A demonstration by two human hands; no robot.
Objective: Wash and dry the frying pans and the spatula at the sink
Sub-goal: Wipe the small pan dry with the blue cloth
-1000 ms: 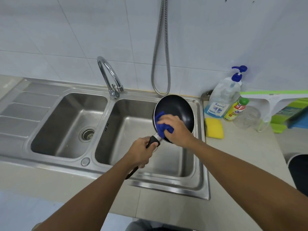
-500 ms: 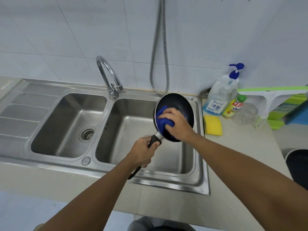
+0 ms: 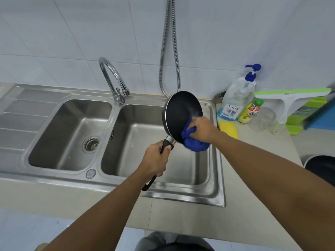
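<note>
A small black frying pan (image 3: 182, 111) is held tilted above the right basin of the steel double sink (image 3: 216, 182), its inside facing me. My left hand (image 3: 154, 160) grips its black handle. My right hand (image 3: 204, 130) presses a bunched blue cloth (image 3: 194, 142) against the pan's lower right rim. A second dark pan (image 3: 320, 166) shows partly at the right edge on the counter. No spatula is in view.
The curved tap (image 3: 113, 79) stands between the basins, not running. A shower hose (image 3: 169, 51) hangs on the tiled wall. On the counter to the right are a yellow sponge (image 3: 229, 128), a soap pump bottle (image 3: 235, 102), a small yellow bottle (image 3: 251, 111) and a green squeegee (image 3: 291, 95).
My right hand with the blue cloth has slid from the pan's left inner side across to its lower right rim. The pan stays in my left hand above the right basin.
</note>
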